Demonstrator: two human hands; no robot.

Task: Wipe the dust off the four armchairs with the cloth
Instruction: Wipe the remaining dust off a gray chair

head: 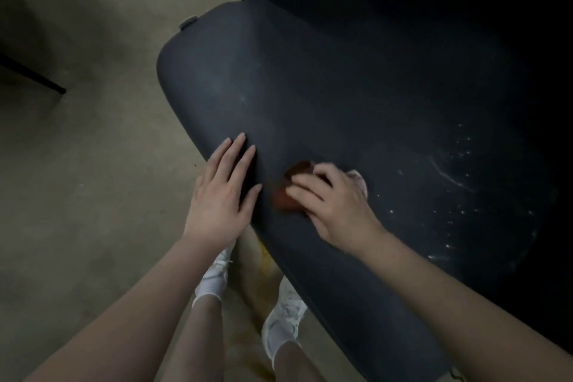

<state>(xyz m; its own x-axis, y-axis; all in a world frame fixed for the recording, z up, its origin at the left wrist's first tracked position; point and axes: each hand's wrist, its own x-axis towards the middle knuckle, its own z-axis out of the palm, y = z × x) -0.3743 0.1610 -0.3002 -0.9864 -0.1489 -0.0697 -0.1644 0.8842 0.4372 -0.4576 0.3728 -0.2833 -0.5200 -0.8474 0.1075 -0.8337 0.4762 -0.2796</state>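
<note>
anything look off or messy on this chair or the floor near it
White specks and a pale streak dot the dark grey armchair right of the right hand, which grips the reddish-brown cloth; that patch looks not yet wiped. A yellowish stain marks the concrete floor beside the white shoes.

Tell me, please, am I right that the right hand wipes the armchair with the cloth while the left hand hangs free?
Not quite: the head view shows the left hand resting flat on the armchair, not hanging free. The right hand does wipe it with the cloth.
</note>
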